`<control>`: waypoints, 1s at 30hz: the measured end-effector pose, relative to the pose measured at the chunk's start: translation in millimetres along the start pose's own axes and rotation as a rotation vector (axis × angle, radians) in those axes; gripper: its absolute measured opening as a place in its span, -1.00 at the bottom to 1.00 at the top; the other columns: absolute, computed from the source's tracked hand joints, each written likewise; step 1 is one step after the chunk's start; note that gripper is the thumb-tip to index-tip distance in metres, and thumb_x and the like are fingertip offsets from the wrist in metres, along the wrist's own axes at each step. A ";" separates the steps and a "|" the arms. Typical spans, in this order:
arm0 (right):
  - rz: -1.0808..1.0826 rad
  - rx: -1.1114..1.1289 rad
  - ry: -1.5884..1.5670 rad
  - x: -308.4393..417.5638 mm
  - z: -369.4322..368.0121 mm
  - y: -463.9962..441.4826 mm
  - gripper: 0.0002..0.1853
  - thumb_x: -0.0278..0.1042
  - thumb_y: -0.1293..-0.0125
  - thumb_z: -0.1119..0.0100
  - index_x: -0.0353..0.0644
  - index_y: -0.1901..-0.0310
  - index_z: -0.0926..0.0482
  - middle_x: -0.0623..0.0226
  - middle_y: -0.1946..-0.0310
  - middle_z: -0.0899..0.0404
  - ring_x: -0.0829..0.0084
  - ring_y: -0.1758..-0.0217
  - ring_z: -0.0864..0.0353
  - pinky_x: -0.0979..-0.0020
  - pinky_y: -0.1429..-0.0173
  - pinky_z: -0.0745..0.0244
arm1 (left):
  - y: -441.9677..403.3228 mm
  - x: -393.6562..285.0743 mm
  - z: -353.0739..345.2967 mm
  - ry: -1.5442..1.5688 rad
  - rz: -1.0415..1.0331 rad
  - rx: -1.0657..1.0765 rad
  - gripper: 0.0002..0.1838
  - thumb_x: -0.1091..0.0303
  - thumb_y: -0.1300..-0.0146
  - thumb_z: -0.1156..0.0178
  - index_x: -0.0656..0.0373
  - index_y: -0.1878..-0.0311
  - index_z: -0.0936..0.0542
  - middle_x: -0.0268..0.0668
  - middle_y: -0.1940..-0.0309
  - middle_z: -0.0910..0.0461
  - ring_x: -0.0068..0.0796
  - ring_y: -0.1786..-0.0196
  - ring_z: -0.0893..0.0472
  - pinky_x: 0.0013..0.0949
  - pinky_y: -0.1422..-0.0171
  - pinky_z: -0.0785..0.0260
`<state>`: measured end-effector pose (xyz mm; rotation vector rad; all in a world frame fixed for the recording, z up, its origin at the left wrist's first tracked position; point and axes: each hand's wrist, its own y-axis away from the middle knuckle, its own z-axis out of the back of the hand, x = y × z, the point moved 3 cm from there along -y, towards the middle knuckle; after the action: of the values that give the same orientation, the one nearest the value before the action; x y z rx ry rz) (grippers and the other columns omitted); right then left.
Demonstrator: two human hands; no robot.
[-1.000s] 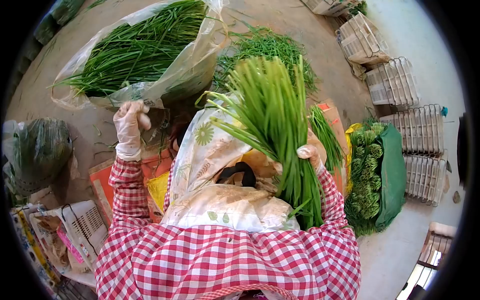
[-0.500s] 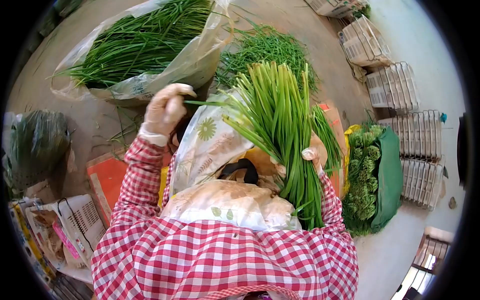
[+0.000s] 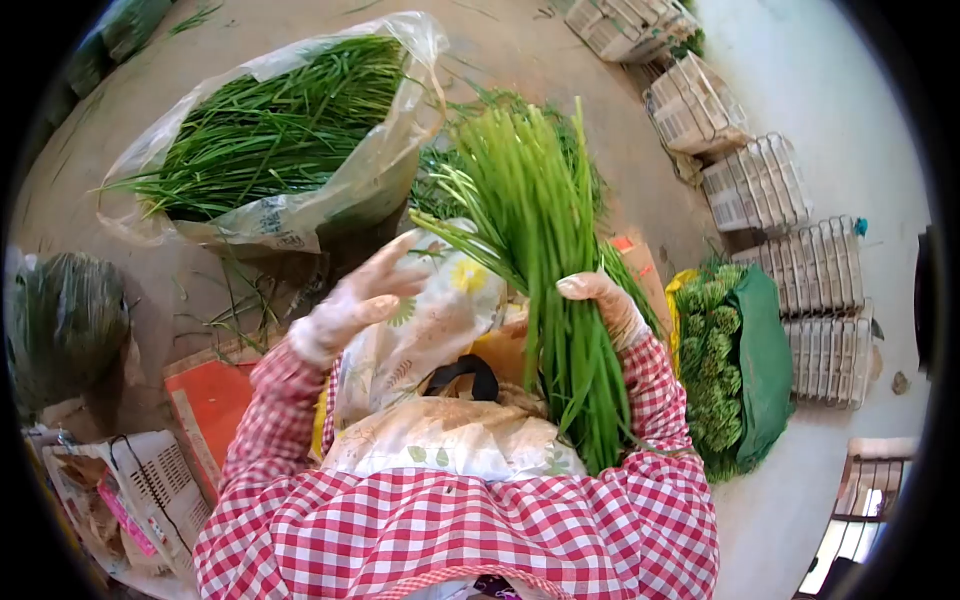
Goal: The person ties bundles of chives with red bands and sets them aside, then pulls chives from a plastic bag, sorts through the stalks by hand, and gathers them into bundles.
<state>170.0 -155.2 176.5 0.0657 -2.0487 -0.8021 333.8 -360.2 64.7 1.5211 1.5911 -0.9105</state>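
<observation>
My right hand (image 3: 606, 308), in a thin whitish glove, is wrapped round a thick bunch of garlic chives (image 3: 555, 240). The pale cut ends point away from me and the green leaves hang toward my lap. A few stalks splay out from the bunch to the left. My left hand (image 3: 358, 302), gloved too, is held apart from the bunch with its fingers spread and nothing in it. Below both hands lies a stained, flower-printed apron (image 3: 450, 435) over my lap.
An open plastic bag (image 3: 405, 120) full of long chives lies at the upper left. Loose greens (image 3: 440, 185) are heaped behind the bunch. Tied bundles (image 3: 712, 370) lie beside a green cloth (image 3: 760, 360) at the right. White crates (image 3: 757, 185) line the wall.
My left hand has opened from a pinch near a stray stalk and moved slightly right and down. The bunch in my right hand has shifted a little left.
</observation>
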 end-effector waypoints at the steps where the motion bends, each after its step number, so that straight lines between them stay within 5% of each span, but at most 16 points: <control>1: 0.024 -0.117 0.117 4.6 -11.2 -3.0 -0.56 -0.35 0.02 -0.28 -0.33 0.07 -0.48 0.34 0.28 -0.55 0.48 0.27 -0.55 0.44 0.17 -0.48 | -19.5 4.3 -8.8 0.120 -0.037 0.024 0.32 -0.43 0.22 -0.24 0.06 -0.44 0.28 -0.08 -0.33 -0.12 -0.11 -0.27 -0.27 -0.10 -0.34 -0.04; 2: 0.144 -0.166 0.229 2.1 -14.7 -13.5 -0.45 -0.35 0.06 -0.32 -0.38 -0.01 -0.44 0.17 0.22 -0.59 0.39 0.32 -0.62 0.44 0.13 -0.55 | -34.0 -3.4 -15.6 0.247 -0.057 0.081 0.32 -0.51 0.23 -0.18 -0.03 -0.43 0.32 -0.15 -0.34 -0.11 -0.11 -0.29 -0.24 -0.06 -0.35 -0.04; 4: 0.159 -0.307 0.523 3.5 -36.9 -18.8 -0.32 -0.29 0.13 -0.38 -0.34 -0.08 -0.37 0.20 0.18 -0.57 0.40 0.28 -0.59 0.43 0.11 -0.52 | -60.1 -20.2 -28.2 0.391 -0.324 0.077 0.29 -0.54 0.21 -0.13 0.05 -0.43 0.22 -0.17 -0.34 -0.12 -0.17 -0.29 -0.25 -0.10 -0.36 -0.06; 6: 0.398 -0.370 0.918 -6.3 -46.3 -27.3 -0.28 -0.26 0.12 -0.35 -0.28 -0.13 -0.31 0.15 0.20 -0.57 0.28 0.24 -0.60 0.35 0.08 -0.51 | -66.6 -22.5 -35.7 0.328 -0.375 0.004 0.19 -0.49 0.11 -0.10 0.09 -0.41 0.13 -0.18 -0.32 -0.14 -0.22 -0.28 -0.27 -0.13 -0.36 -0.08; 7: 0.319 -0.491 1.061 -13.7 -51.1 -30.9 -0.22 -0.26 0.11 -0.34 -0.28 -0.19 -0.22 0.09 0.20 -0.56 0.23 0.19 -0.60 0.33 0.05 -0.50 | -67.4 -23.1 -36.3 0.268 -0.421 -0.078 0.10 -0.44 0.02 -0.08 0.14 -0.40 0.04 -0.19 -0.31 -0.17 -0.28 -0.27 -0.29 -0.17 -0.36 -0.09; 9: 0.182 -0.632 1.202 -27.6 -62.6 -34.8 -0.09 -0.22 0.05 -0.29 -0.28 -0.29 0.03 -0.04 0.24 -0.54 0.12 0.07 -0.56 0.29 -0.05 -0.44 | -70.2 -21.8 -33.8 0.283 -0.418 -0.149 -0.01 -0.37 -0.05 -0.06 0.17 -0.36 -0.06 -0.20 -0.27 -0.24 -0.31 -0.24 -0.34 -0.20 -0.33 -0.14; 12: 0.546 -0.532 1.284 -46.3 -67.1 -39.6 0.04 0.06 -0.05 -0.27 -0.33 -0.35 0.16 -0.06 0.03 -0.47 0.12 -0.04 -0.51 0.33 -0.15 -0.35 | -70.3 -25.9 -25.8 0.534 -0.225 -0.183 -0.26 -0.21 -0.17 -0.07 0.17 -0.24 -0.30 -0.23 -0.08 -0.47 -0.35 -0.05 -0.51 -0.26 -0.13 -0.39; 15: 0.241 -0.351 1.087 -15.7 -71.6 -25.8 0.01 0.23 -0.16 -0.10 -0.35 -0.36 0.16 -0.02 0.00 -0.47 0.16 -0.07 -0.49 0.37 -0.20 -0.28 | -72.5 -25.1 -13.2 0.781 -0.256 -0.149 -0.45 0.02 -0.21 -0.14 0.16 -0.16 -0.38 -0.27 0.05 -0.54 -0.42 0.08 -0.57 -0.33 -0.03 -0.45; 17: 0.439 -0.376 0.991 -11.9 -65.0 -30.7 -0.12 0.29 -0.24 0.08 -0.42 -0.27 -0.08 -0.09 0.21 -0.56 0.10 0.11 -0.56 0.33 0.01 -0.41 | -73.3 -21.7 -7.3 0.785 -0.266 -0.104 -0.49 0.07 -0.20 -0.16 0.16 -0.14 -0.41 -0.27 0.05 -0.55 -0.43 0.06 -0.56 -0.33 -0.04 -0.44; 21: 0.387 -0.236 1.015 -11.5 -48.9 -42.0 -0.27 0.23 -0.31 0.13 -0.31 -0.23 -0.23 0.03 0.27 -0.57 0.22 0.18 -0.54 0.34 0.04 -0.38 | -77.0 -20.4 -2.3 0.676 -0.250 -0.065 -0.56 0.16 -0.17 -0.17 0.17 -0.07 -0.47 -0.29 0.10 -0.57 -0.47 0.08 -0.56 -0.34 -0.02 -0.43; 24: 0.508 -0.121 0.800 -7.3 -57.9 -46.0 -0.22 0.35 -0.22 0.10 -0.36 -0.08 -0.39 0.18 0.20 -0.55 0.39 0.13 -0.46 0.38 -0.01 -0.33 | -89.3 -10.7 3.8 0.615 -0.251 -0.004 -0.34 -0.05 -0.13 -0.15 0.18 -0.20 -0.33 -0.21 -0.03 -0.48 -0.36 -0.02 -0.52 -0.25 -0.11 -0.40; 26: 0.522 -0.126 0.858 7.3 -58.8 -42.2 -0.21 0.36 -0.20 0.07 -0.37 -0.04 -0.42 0.16 0.29 -0.56 0.33 0.23 -0.51 0.35 0.09 -0.38 | -91.3 -11.6 0.5 0.565 -0.262 0.029 -0.24 -0.16 -0.12 -0.13 0.18 -0.26 -0.27 -0.16 -0.08 -0.45 -0.30 -0.05 -0.51 -0.20 -0.14 -0.39; 28: -0.127 0.141 1.311 39.2 -57.6 -35.7 -0.19 0.40 -0.15 0.04 -0.37 -0.01 -0.45 0.09 0.33 -0.58 0.24 0.32 -0.54 0.25 0.22 -0.42 | -87.0 -11.5 -1.1 0.540 -0.293 0.012 -0.34 -0.06 -0.16 -0.13 0.17 -0.22 -0.32 -0.18 -0.03 -0.49 -0.32 0.01 -0.55 -0.21 -0.09 -0.42; 29: -0.289 0.294 1.729 49.3 -39.6 -49.7 -0.14 0.42 -0.10 0.00 -0.37 -0.07 -0.43 0.01 0.30 -0.61 0.16 0.31 -0.60 0.22 0.21 -0.50 | -89.3 2.0 8.2 0.603 -0.308 -0.056 -0.44 0.04 -0.18 -0.14 0.17 -0.17 -0.37 -0.21 0.02 -0.53 -0.35 0.06 -0.57 -0.24 -0.04 -0.45; 30: -0.147 0.273 1.749 77.1 -39.7 -43.3 -0.08 0.42 -0.04 -0.06 -0.34 -0.16 -0.36 -0.04 0.18 -0.59 0.18 0.17 -0.61 0.25 0.03 -0.52 | -88.8 2.1 10.4 0.596 -0.305 -0.055 -0.44 0.04 -0.18 -0.14 0.17 -0.17 -0.37 -0.21 0.02 -0.53 -0.35 0.06 -0.57 -0.24 -0.04 -0.45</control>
<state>144.4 -235.9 223.7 0.7711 -0.4444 -0.2378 245.4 -372.3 58.0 1.6284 2.3009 -0.5816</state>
